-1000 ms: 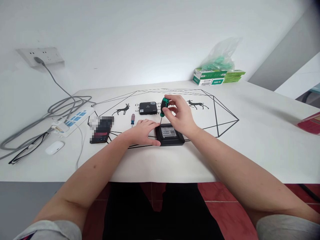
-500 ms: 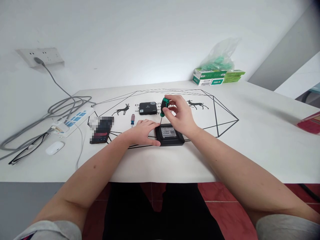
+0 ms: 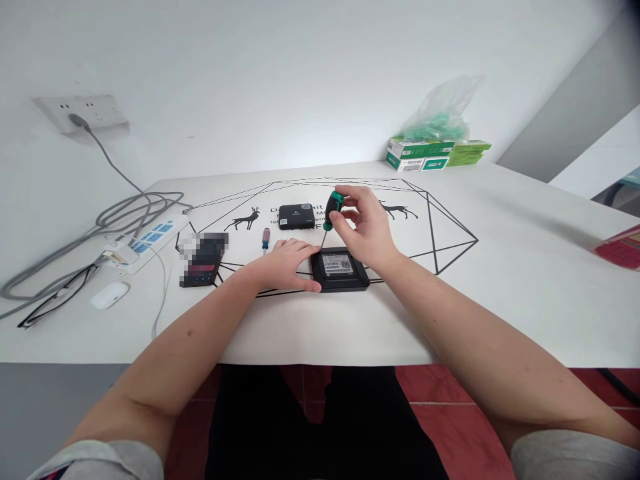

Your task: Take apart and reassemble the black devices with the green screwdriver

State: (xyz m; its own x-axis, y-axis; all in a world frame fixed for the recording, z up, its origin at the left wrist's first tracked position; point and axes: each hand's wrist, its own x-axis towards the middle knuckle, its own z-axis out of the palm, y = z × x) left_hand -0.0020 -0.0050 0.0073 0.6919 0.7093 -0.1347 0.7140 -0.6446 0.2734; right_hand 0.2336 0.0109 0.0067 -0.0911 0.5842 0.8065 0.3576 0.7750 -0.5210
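A black, flat electronics box point(image 3: 339, 265) lies label side up on the table mat. My left hand point(image 3: 290, 265) grips its left edge, thumb at the near corner and fingers at the far one. In my right hand point(image 3: 367, 227) is a green-and-black screwdriver point(image 3: 332, 210), pinched by the handle between thumb and fingers. Its shaft slants down to the box's far left corner; whether the tip sits in a screw is too small to tell. Beyond my left hand stands a smaller black box point(image 3: 296, 217). A second screwdriver point(image 3: 266, 240) with a clear red-and-blue handle lies nearby, its shaft partly hidden.
To the left are a phone point(image 3: 204, 260), a white earbud case point(image 3: 110, 295), glasses point(image 3: 57, 297) and a power strip point(image 3: 155, 237) with coiled grey cable. Green-and-white cartons point(image 3: 420, 153) under a plastic bag point(image 3: 443, 113) stand against the wall. A red object point(image 3: 620, 250) is at far right.
The screwdriver's handle has tipped to the right along with my right hand, while its tip stays near the same corner. My left hand and the box have not visibly moved.
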